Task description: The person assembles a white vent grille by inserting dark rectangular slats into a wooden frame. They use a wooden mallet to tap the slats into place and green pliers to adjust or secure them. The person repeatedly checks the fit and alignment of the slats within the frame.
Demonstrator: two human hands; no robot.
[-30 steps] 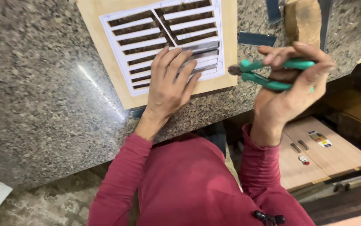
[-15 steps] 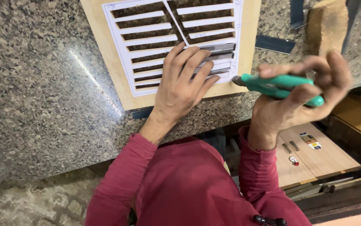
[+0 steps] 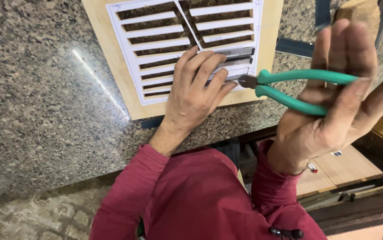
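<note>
A light wooden board [image 3: 111, 58] lies on the speckled granite counter [image 3: 36, 98]. A white paper template [image 3: 165, 31] with dark slot cut-outs covers its top. My left hand [image 3: 196, 93] presses flat on the lower right part of the template, fingers spread over thin metal strips [image 3: 238, 55]. My right hand [image 3: 333, 102] grips pliers with green handles [image 3: 298, 86]. The pliers' dark jaws [image 3: 247, 81] point left and sit at the board's right lower area, just beside my left fingertips. Whether the jaws hold a strip I cannot tell.
A wooden block [image 3: 356, 11] and a dark flat strip [image 3: 293, 46] lie on the counter at upper right. Below the counter edge at right are plywood boards [image 3: 342, 169] and dark frames. Stone floor [image 3: 27, 218] shows at lower left.
The view shifted, so the board now sits higher and closer. My right hand brought the pliers' jaws left to the board beside my left fingers. My left hand stays pressed on the template.
</note>
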